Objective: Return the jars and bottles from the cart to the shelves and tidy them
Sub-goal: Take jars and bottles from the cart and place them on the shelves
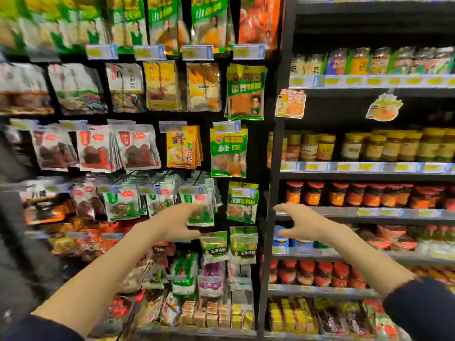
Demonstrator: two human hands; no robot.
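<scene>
Both hands are being held out empty in front of a shop display, seen from the head camera. The left hand [181, 223] is being extended toward the hanging spice packets [197, 205], its fingers loosely spread and curled, with nothing pinched between them; whether the fingertips are touching a packet cannot be told through the motion blur. The right hand [301, 223] is being raised before the black upright post [275, 168] that divides the packet rack from the jar shelving [364, 212], its fingers likewise spread and gripping nothing. The task's things are being shown only on the shelves at the right: yellow-lidded jars [394, 146] on an upper tier, red-lidded jars [354, 195] on the tier below, more red-lidded jars [320, 274] lower down, and mixed jars [369, 61] on the top stocked tier. These rows are standing upright and fairly even, though the blur hides finer disorder. The cart is not being shown, so what remains in it cannot be judged. Progress is therefore being read cautiously: no jar or bottle is in hand, the shelves are looking largely stocked, and either a further fetch from the cart or a straightening of the rows is probably left.
</scene>
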